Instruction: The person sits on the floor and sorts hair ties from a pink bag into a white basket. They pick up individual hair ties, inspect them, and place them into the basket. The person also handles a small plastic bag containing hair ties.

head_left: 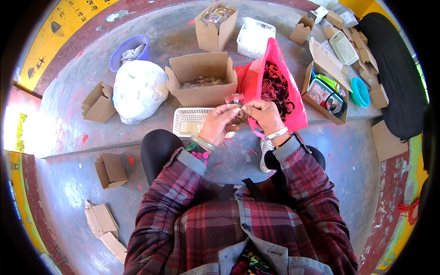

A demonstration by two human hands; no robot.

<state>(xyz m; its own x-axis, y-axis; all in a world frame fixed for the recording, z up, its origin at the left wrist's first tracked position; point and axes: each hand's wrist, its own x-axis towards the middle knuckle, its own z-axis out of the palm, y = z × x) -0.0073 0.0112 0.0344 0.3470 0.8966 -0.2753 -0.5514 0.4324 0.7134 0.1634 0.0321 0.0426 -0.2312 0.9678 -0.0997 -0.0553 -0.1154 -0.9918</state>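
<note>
My left hand (216, 124) and my right hand (266, 116) meet in front of me, with fingers pinched on a small clear plastic packet (235, 99). Something dark shows through its lower part, too small to make out. Just right of my hands stands a bright pink-red bag (296, 87), open, full of dark red and black loops (275, 85) like hair ties. Beyond my left hand is an open cardboard box (201, 96) with small clear packets in it. A white perforated basket (183, 123) sits close beside my left hand.
A stuffed white plastic bag (140, 91) and a purple basin (120, 52) stand to the left. Farther off are another filled carton (213, 36) and a white basket (250, 48). At right lie a box of goods (339, 120), a teal basin (360, 91) and several cartons. A step edge (91, 150) runs across.
</note>
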